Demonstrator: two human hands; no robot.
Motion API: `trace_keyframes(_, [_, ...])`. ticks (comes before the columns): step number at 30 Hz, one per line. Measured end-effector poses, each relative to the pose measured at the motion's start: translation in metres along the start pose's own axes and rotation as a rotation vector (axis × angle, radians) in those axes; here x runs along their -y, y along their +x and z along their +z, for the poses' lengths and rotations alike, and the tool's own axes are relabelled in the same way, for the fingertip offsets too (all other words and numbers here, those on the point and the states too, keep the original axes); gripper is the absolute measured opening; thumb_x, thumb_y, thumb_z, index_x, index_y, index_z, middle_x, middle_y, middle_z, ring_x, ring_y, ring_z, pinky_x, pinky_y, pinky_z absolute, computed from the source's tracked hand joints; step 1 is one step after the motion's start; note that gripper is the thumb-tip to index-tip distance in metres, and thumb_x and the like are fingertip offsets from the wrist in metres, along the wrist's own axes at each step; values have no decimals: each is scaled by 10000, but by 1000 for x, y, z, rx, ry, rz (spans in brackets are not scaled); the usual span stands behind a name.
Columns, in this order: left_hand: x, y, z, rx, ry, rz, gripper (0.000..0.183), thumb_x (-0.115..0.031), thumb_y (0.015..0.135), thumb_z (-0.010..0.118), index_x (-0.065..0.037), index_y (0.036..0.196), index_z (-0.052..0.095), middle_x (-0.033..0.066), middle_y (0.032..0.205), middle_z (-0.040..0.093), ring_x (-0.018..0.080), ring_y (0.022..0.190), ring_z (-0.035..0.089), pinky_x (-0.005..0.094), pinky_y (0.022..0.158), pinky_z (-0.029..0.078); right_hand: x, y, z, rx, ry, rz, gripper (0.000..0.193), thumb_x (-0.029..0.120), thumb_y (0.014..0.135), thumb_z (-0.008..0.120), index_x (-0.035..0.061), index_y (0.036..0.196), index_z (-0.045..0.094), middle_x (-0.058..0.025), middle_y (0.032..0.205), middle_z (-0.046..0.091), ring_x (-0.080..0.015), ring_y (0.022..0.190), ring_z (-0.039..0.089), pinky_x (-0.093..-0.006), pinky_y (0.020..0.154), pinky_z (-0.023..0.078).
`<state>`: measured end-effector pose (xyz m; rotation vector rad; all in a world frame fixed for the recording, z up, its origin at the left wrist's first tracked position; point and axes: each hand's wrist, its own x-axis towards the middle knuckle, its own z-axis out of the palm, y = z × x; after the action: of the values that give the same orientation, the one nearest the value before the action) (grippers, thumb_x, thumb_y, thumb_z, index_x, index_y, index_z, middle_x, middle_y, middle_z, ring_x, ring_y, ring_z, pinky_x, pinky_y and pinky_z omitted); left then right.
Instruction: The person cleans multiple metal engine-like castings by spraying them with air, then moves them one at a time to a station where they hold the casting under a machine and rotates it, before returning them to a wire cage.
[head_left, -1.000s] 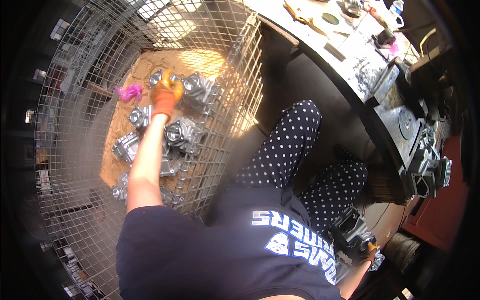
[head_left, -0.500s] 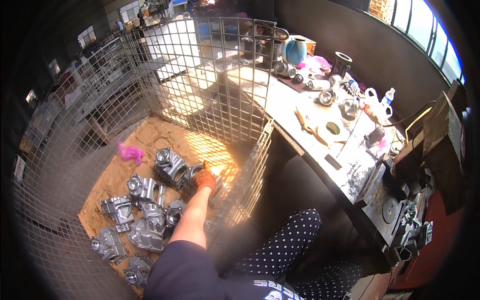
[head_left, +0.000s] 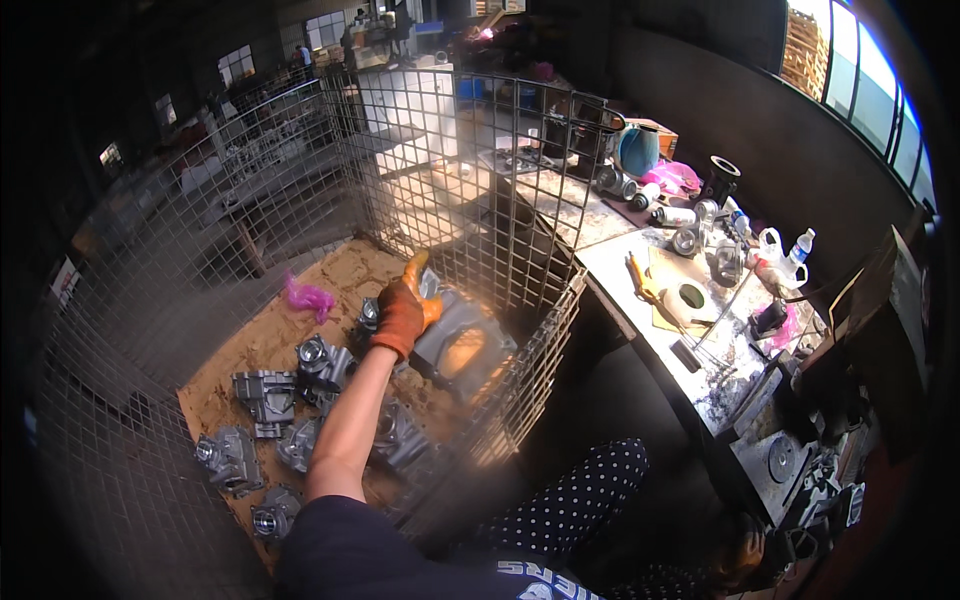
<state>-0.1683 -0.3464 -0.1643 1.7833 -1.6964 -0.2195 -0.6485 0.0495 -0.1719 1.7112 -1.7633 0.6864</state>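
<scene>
My left hand [head_left: 404, 315], in an orange work glove, reaches into the wire cage. Its thumb and forefinger lie around the upper end of a grey metal casting [head_left: 448, 352] with a wide opening. The casting's outline is hazy, and the other fingers are hidden. Several similar castings [head_left: 264, 398] lie to the left and nearer on the brown board [head_left: 235, 350]. Low at the right, my right hand [head_left: 745, 556] shows dimly in an orange glove beside the bench's near end. Shadow hides its fingers and anything in them.
Wire mesh [head_left: 545, 215] walls the cage. A pink plastic bag [head_left: 310, 298] lies in it. To the right, the workbench [head_left: 625, 290] carries metal parts, a yellow-handled tool [head_left: 643, 277], a water bottle [head_left: 801, 246] and a dark fixture [head_left: 775, 460]. My dotted trouser leg [head_left: 575, 500] is beside the cage.
The view has shifted, moving the scene rightward in the picture. My left hand has gone farther into the cage, and the casting's wide opening now shows. My right hand has come into view.
</scene>
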Motion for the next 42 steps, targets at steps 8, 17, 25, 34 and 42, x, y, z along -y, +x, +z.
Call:
trace_keyframes(8, [-197,-23,-137,-78,-399,771,629,-172,702,666,-114,1282,430,103,973,641,184,824,630,293,698,506,64,93,97,23,1143,590,533,378,817,614,-24,1155,525,-137,1089,589,-220,1045,539,-346,899,420])
trace_keyframes(17, [-352,-86,-69,855,-952,947,680,-259,705,545,26,1303,389,140,1012,603,147,864,587,266,806,442,42,133,82,-395,1434,507,352,188,835,533,-5,1128,508,-96,1034,595,-193,906,582,-319,805,482])
trace_keyframes(25, [-440,-173,44,544,-1135,1007,525,-201,791,666,5,1230,463,135,1034,590,196,965,564,316,846,460,-23,-27,31,-374,817,894,314,194,904,432,17,1154,499,-84,1077,579,-203,962,564,-313,832,470])
trace_keyframes(34, [-415,-249,164,981,-898,1098,704,-93,658,754,-20,1262,400,105,1092,558,214,974,558,335,829,466,-125,-88,18,-533,722,1004,362,214,903,415,2,1190,473,-113,1136,548,-212,1049,526,-308,900,423])
trace_keyframes(42, [-476,-234,261,1670,-1652,-122,491,-335,924,407,7,1276,387,168,1289,430,267,1210,404,352,1052,307,-236,-91,74,-371,22,892,276,156,901,415,19,1114,526,-133,1067,577,-254,999,550,-332,878,416])
